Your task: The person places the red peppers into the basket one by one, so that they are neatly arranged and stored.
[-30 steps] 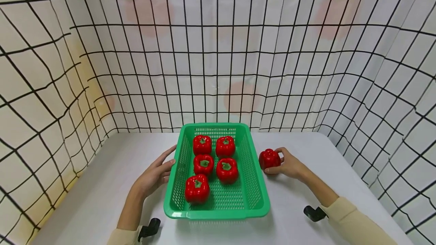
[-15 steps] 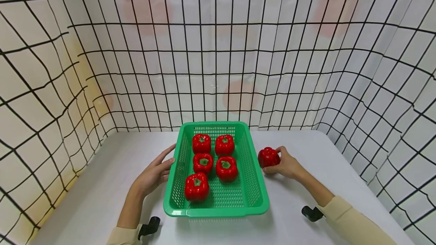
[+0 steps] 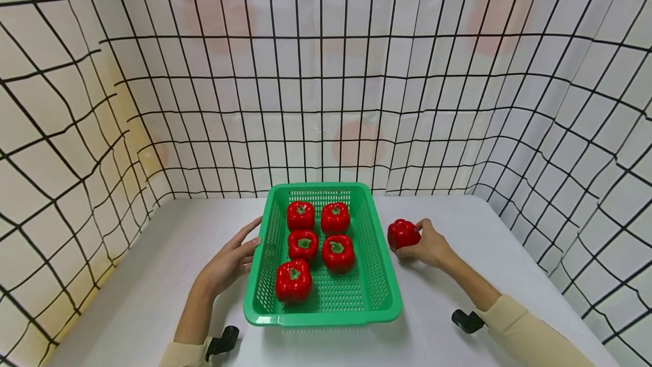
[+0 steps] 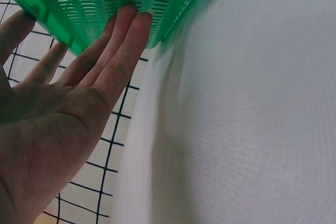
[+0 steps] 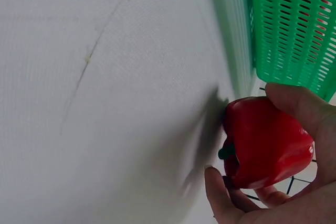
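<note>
A green slotted basket (image 3: 356,317) stands mid-table with several red bell peppers (image 3: 294,281) inside, stems up. My left hand (image 3: 228,265) lies along the basket's left side with fingers extended; in the left wrist view its fingertips (image 4: 140,22) touch the slotted wall. Just outside the basket's right side, my right hand (image 3: 428,247) grips another red bell pepper (image 3: 403,234) between thumb and fingers. In the right wrist view this pepper (image 5: 268,142) has its green stem facing the white tabletop, close above it.
The basket's front right part shows bare slotted floor (image 3: 341,299). Black wire grid panels (image 3: 326,95) over white sheets wall the table (image 3: 458,310) at the back and both sides. A black wrist camera (image 3: 467,320) hangs off each sleeve.
The right hand stays beside the basket with the pepper, which has shifted very slightly right and tipped a little. The left hand and basket look unmoved.
</note>
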Tool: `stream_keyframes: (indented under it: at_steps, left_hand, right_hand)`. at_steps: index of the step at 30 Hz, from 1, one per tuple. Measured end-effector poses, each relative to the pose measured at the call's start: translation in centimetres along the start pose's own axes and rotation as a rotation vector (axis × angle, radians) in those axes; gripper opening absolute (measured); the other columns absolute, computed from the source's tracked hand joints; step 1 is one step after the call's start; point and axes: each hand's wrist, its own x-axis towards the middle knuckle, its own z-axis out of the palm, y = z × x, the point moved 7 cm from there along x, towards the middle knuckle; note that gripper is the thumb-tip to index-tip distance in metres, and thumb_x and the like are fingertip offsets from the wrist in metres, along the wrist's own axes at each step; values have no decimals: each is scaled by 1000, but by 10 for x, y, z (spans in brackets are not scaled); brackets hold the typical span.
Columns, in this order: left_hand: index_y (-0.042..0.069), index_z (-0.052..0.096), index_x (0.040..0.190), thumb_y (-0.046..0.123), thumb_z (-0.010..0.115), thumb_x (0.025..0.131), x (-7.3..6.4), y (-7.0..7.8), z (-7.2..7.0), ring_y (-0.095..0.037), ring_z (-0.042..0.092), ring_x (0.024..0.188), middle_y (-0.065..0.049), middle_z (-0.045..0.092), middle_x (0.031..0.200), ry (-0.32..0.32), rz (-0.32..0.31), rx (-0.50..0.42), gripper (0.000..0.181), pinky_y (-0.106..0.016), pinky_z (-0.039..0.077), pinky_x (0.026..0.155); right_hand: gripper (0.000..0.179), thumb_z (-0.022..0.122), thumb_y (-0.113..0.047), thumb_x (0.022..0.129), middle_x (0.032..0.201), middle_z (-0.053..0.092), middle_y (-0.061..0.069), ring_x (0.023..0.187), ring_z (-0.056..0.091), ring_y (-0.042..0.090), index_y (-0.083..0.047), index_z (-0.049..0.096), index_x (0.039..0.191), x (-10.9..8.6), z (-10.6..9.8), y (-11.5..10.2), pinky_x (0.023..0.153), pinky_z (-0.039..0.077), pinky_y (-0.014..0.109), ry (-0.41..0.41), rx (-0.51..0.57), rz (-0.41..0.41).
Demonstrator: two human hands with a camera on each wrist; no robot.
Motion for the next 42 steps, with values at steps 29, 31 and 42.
stream_keyframes:
  at_steps: [29,31,42]
  left_hand:
    - [35,21,162,36,55,104,-1,-1,1,-33,70,116,-21,55,146,-13,2,0,67,-44,58,96]
    - [35,22,162,36,56,104,-1,-1,1,-33,70,115,-21,56,144,-4,-1,-2,67,-44,58,95]
    - [33,20,163,35,55,105,-2,0,1,-34,70,115,-22,57,143,-20,11,-4,67,-44,58,96]
  right_hand:
    - [75,76,-26,84,129,55,32,114,57,46,-1,29,138,6,-4,-6,83,60,47,50,65,-45]
    - [74,76,-26,85,129,56,32,114,58,45,-2,30,138,7,-3,-7,83,60,47,56,59,-52]
    - [78,83,-27,80,125,61,31,107,62,42,-3,34,135,14,7,-9,87,58,53,89,-30,-100]
